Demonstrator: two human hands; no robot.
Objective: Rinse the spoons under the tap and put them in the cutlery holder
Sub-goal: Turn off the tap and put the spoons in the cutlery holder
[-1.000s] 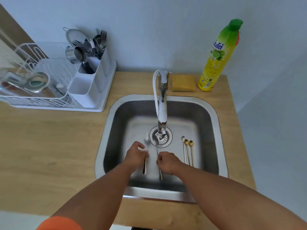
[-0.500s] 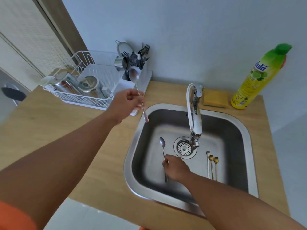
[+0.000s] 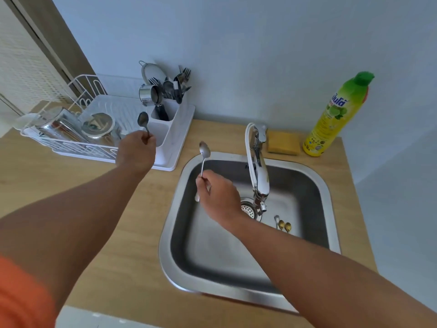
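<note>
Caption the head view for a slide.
Left hand lifts a spoon toward the cutlery holder; right hand holds another spoon over the sink.

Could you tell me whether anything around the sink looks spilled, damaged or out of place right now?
Nothing stands out. Each hand holds a spoon upright: the left hand by the cutlery holder, the right hand over the sink. Three small spoons lie together in the basin.

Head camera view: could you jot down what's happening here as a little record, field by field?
left hand: holds a spoon bowl-up in front of the cutlery holder
right hand: holds a second spoon over the sink
left in sink: small spoons, two gold, beside the drain
tap: no water visible
counter: sponge, soap bottle
</note>
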